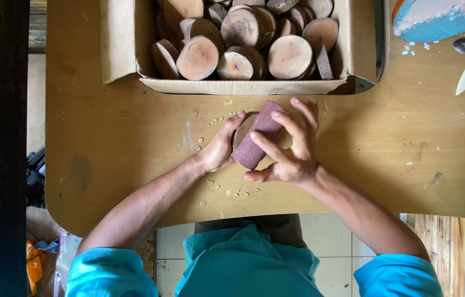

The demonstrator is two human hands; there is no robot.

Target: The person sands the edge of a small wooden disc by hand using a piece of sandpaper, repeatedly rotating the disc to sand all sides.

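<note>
We worked at a tan wooden table (106, 137), its edge rounded toward us. At twelve o'clock stood a cardboard box (122, 38) piled with round wood slices (289, 56), bark still on their rims. At centre lay our piece: a wood disc (242, 129), mostly hidden under a reddish-brown sanding block (257, 137) that slanted from one o'clock down to seven. Our right hand (293, 148) lay over the block, fingers spread and curled around it, gripping it. Our left hand (219, 148), at nine o'clock of the disc, clasped its rim, thumb reaching up. Small pale wood chips (238, 192) dotted the table around our hands
</note>
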